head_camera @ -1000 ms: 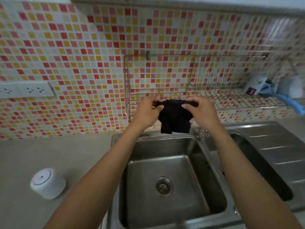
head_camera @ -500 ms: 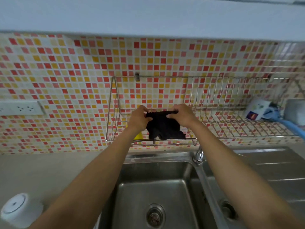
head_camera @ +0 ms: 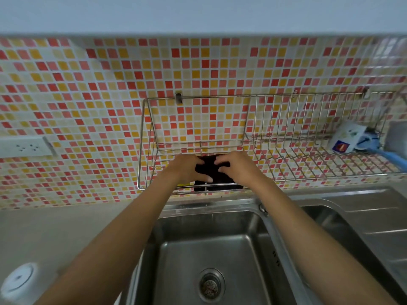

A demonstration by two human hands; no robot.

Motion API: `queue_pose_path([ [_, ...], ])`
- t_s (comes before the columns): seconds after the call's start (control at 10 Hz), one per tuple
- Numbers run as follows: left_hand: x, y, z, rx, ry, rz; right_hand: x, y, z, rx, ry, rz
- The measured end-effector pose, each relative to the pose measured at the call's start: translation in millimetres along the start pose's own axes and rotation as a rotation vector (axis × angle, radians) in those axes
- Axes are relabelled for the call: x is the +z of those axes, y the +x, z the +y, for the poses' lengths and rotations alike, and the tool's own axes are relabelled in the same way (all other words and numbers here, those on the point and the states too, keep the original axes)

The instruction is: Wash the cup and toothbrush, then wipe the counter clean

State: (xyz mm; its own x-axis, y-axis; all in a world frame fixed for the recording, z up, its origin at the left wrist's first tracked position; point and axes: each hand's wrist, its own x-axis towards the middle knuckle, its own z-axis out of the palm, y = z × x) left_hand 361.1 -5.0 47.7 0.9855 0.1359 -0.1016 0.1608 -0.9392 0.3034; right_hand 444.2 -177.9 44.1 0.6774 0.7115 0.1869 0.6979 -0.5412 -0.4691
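Both hands met on a black cloth [head_camera: 210, 172] that lay on the floor of the wire rack [head_camera: 220, 97], in the rack's left section. The left hand [head_camera: 187, 170] covered the cloth's left side with its thumb laid across the front. The right hand [head_camera: 239, 167] covered the right side with its fingers bent into the fabric. Each grip was closed on the cloth and held nothing else. The cloth was bunched between them, and its front edge reached the rack's front rail. Two hands were probably used because limp fabric folds and slips through the wires unless it is spread and tucked.

The cup [head_camera: 343, 137] lay on its side at the far right end of the rack, mouth turned away from the hands, likely so it could drain. The blue toothbrush [head_camera: 394, 158] lay just beside it, its handle poking out past the rack's front rail. With both parked there, the washing looked done. The cloth going onto the rack suggested the wiping was finished too, though I could not tell this from the surface [head_camera: 66, 234] itself.

The sink [head_camera: 176, 256] sat directly below the rack. A white round device [head_camera: 19, 282] stood on the surface well to the rack's left. A wall socket [head_camera: 24, 147] was mounted left of the rack.
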Motion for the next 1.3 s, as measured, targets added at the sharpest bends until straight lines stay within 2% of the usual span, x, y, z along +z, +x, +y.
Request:
queue_pose_path([
  [0.1, 2.7, -1.6, 1.3, -0.025, 0.050, -0.057, -3.4, 1.2, -4.9, 0.087, -0.099, -0.239],
  [0.2, 3.5, -2.8, 2.9, -0.046, 0.010, -0.087, -7.3, 5.1, -15.3, 0.114, -0.213, -0.394],
  [0.3, 7.7, -11.8, 2.5, -0.034, -0.050, 0.036, -3.4, 2.7, -23.8, 0.146, -0.245, -0.462],
  [0.4, 7.8, -22.6, 2.9, -0.030, 0.053, 0.148, -2.8, 0.0, -26.2, 0.187, -0.235, -0.491],
  [0.5, 9.9, -35.1, 6.5, -0.046, 0.206, 0.139, 2.1, -5.5, -21.7, 0.213, -0.164, -0.293],
  [0.6, 20.7, -56.1, 13.6, -0.065, 0.257, 0.230, 15.8, -28.1, -22.3, 0.102, -0.251, 0.170],
  [0.7, 31.8, -78.2, 17.9, -0.108, 0.295, 0.272, 29.6, -56.3, -24.0, 0.019, -0.436, 0.339],
  [1.0, 68.3, -172.8, 11.8, -0.089, 0.240, 0.261, 38.0, -138.8, -51.1, 0.137, -0.296, 0.081],
  [1.2, 75.8, -238.6, 6.2, -0.155, 0.195, 0.216, 45.3, -201.7, -99.0, 0.104, -0.279, -0.210],
  [1.3, 45.7, -259.1, 20.4, -0.148, 0.214, 0.246, 34.4, -200.3, -124.1, 0.130, -0.251, -0.195],
])
